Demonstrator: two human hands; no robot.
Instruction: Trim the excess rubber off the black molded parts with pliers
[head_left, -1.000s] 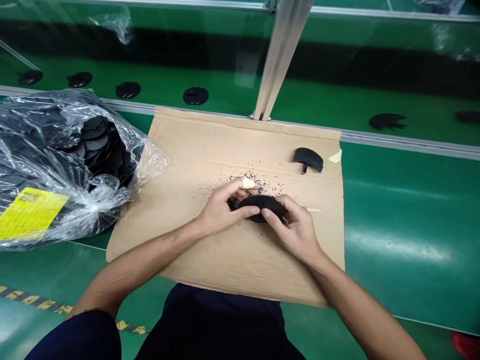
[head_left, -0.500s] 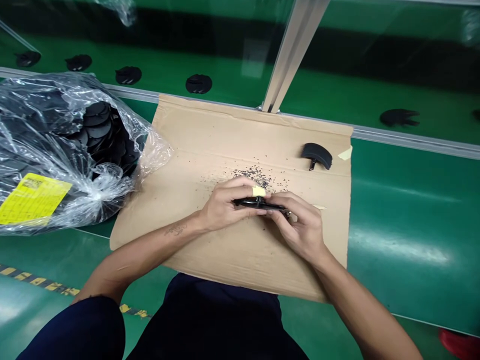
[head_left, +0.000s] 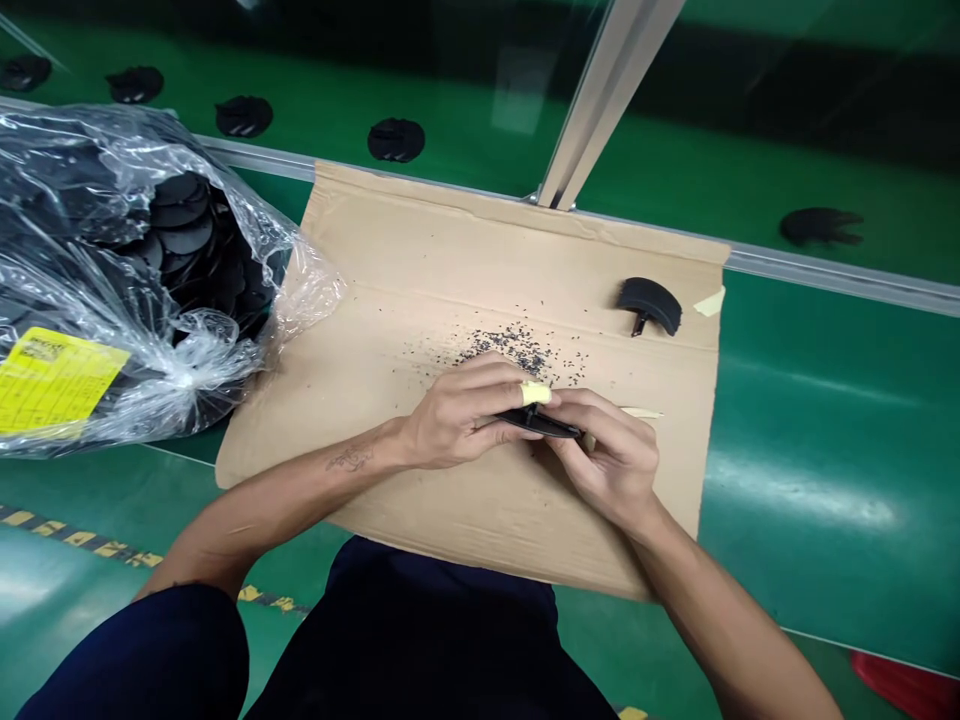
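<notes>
Between both hands is a thin black disc-like part [head_left: 546,424], held above the cardboard sheet [head_left: 390,240]. My left hand [head_left: 466,412] grips its left side, with yellow tape round one finger. The right side is pinched by my right hand [head_left: 611,450], whose fingertips meet those of the left. Just beyond the hands, many small black bits [head_left: 517,345] lie scattered on the cardboard. A curved black piece with a short stem [head_left: 651,304] rests at the cardboard's upper right.
A clear plastic bag [head_left: 67,250] of black discs, with a yellow label [head_left: 60,380], sits at the left. Behind the cardboard stand clear panels and a metal post [head_left: 611,100]. Several black parts [head_left: 396,140] lie behind the panels. A red object [head_left: 904,682] shows at lower right.
The black part has tilted, its right end lower, and both hands have shifted slightly to the right with it. The view has moved a little.
</notes>
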